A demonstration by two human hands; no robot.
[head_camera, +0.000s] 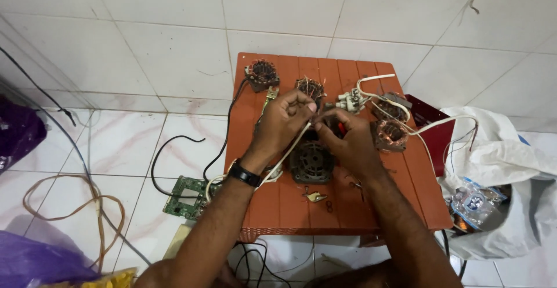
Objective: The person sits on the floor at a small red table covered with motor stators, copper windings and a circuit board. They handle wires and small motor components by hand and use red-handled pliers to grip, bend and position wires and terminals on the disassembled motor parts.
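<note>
- Both hands meet over the middle of the small orange-red slatted plastic table [272, 207], its ribbed top running away from the person.
- The left hand [284, 120] is curled narrow, fingertips pinched on a white sheathed cable [290, 146] that runs slanting down under the wrist, past the black wristwatch [244, 174].
- The right hand [348, 143] is closed too, fingers bunched around something small with a flash of red at its tip; what it is, cannot tell.
- Directly beneath and between the two hands sits the dark round motor housing [310, 161], dull cast metal with a hub in the centre and spokes around it.
- Just beyond the left knuckles: a wound stator [310, 86] with loose coloured wire ends sticking up, and further left another ring-shaped stator [262, 74], coppery-brown coils.
- Past the right hand, a shiny copper coil [390, 134], and behind it a white plastic connector block [350, 99] with pale wires looping off.
- Nearer the person than the hands, a small brass-coloured metal piece [316, 196] lies flat on the slats.
- Left of the left forearm, down on the glossy white tiled floor [116, 143], a green circuit board [187, 196].
- Right of the right arm, a crumpled white bag [510, 172] slumps by the table.
</note>
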